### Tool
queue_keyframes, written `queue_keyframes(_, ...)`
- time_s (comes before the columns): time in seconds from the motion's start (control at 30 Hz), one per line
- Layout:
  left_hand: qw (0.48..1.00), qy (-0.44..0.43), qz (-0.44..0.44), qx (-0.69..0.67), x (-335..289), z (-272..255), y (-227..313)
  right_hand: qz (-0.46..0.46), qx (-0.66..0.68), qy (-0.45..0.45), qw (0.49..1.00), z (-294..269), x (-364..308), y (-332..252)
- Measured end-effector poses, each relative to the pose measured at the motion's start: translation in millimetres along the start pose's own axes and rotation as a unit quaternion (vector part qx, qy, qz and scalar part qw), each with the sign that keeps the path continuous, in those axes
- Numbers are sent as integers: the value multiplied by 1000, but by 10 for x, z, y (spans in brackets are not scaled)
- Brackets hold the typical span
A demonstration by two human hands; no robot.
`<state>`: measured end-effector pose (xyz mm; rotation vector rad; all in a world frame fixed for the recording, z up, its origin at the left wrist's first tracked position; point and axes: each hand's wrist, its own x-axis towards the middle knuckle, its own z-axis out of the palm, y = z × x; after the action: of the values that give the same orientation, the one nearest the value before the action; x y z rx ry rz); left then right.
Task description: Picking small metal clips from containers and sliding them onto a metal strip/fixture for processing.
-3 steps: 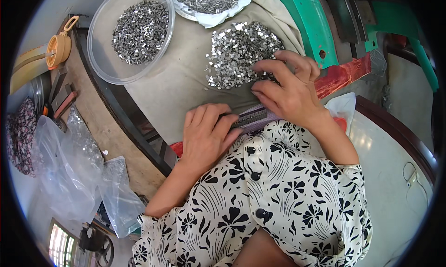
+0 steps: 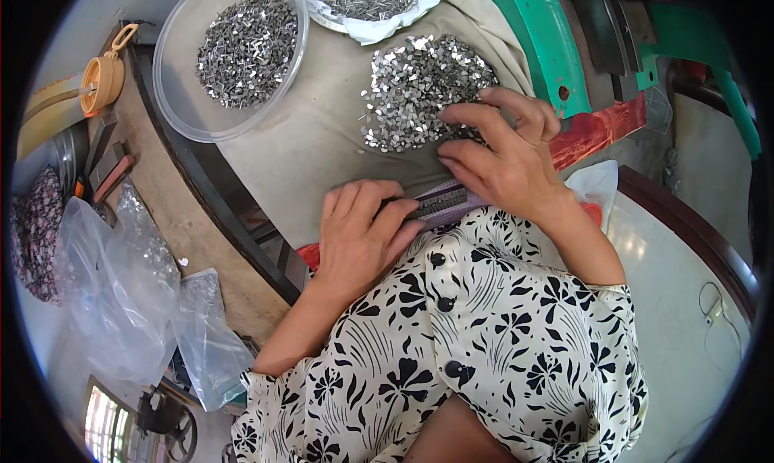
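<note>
My left hand point(image 2: 360, 231) lies flat over the left end of a long purple slotted strip point(image 2: 445, 201) that rests on my lap, pressing it down. My right hand point(image 2: 500, 153) hovers at the strip's right end, fingers spread and curled over the near edge of a loose heap of small shiny metal pieces point(image 2: 419, 88) on a grey cloth point(image 2: 306, 141). Whether the fingertips pinch any pieces is hidden.
A clear round plastic tub point(image 2: 234, 56) of metal pieces sits at the upper left, a white-lined bowl point(image 2: 367, 0) of more behind. A green machine frame point(image 2: 548, 52) and red bar point(image 2: 601, 128) stand on the right. Clear plastic bags point(image 2: 137, 294) lie at the lower left.
</note>
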<state>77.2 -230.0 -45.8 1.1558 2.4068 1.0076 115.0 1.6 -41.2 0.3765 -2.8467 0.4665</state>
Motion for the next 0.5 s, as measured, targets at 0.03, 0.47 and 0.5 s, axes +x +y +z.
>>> queue_keyframes(0.03,1000,8,7,-4,0,11,-6,6,-8,6,1000,3,-5,2)
queue_keyframes(0.47,998,43,38,4,41,84,-6,66,34,-19,997,-28,28,-52)
queue_keyframes(0.5,998,44,37,5,43,93,-1,65,34,-19,997,-34,15,-60)
